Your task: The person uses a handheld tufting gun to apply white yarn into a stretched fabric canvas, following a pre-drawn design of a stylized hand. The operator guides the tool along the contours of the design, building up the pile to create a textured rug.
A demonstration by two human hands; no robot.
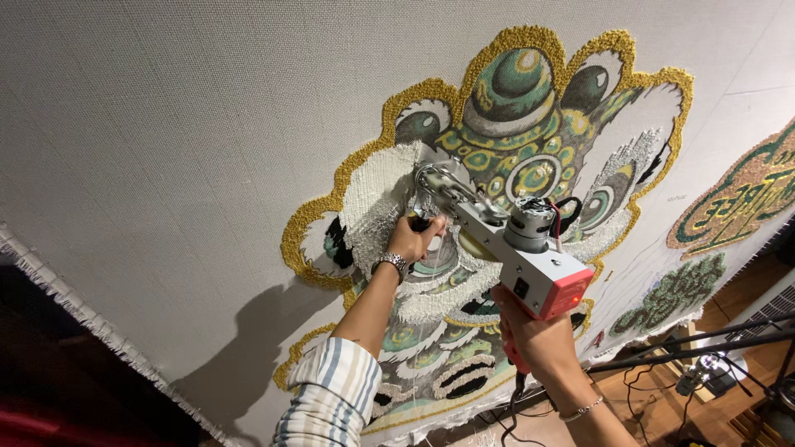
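A tufting gun (513,248) with a silver body, a round motor and a red rear end is pressed nose-first against a stretched grey cloth (182,124). My left hand (411,238), with a metal watch on the wrist, grips the gun's front handle near the needle. My right hand (534,335) grips the red rear handle from below. The needle end sits in a white tufted patch of a large tufted design (530,108) in gold, green, white and black.
A second green and gold tufted motif (745,194) lies at the right edge, with a smaller green one (675,294) below. The cloth's frayed edge (74,306) runs at the lower left. Black stand bars, cables and a wooden floor (712,372) show at the lower right.
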